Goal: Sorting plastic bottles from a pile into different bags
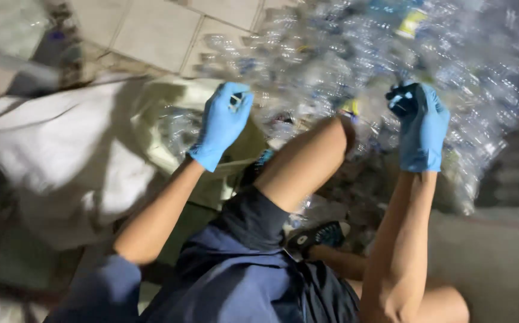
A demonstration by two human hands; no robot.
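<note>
Both of my hands wear blue gloves, and the view is motion-blurred. My left hand (223,122) is raised over the open mouth of a pale sack (151,113), its fingertips pinched on a small dark piece (236,99) that I cannot identify. My right hand (422,128) is held up in front of a big heap of clear plastic bottles (343,54) and grips a dark object (400,97) with a pale blue sheen at its fingertips. My bare knee (307,161) rises between the two arms.
A large white sack (62,155) lies at the left, with clear bottles showing inside the pale sack's mouth. Beige floor tiles (151,30) are at the top left. A dark shoe (316,236) rests low in the middle. A grey surface (498,257) lies at the lower right.
</note>
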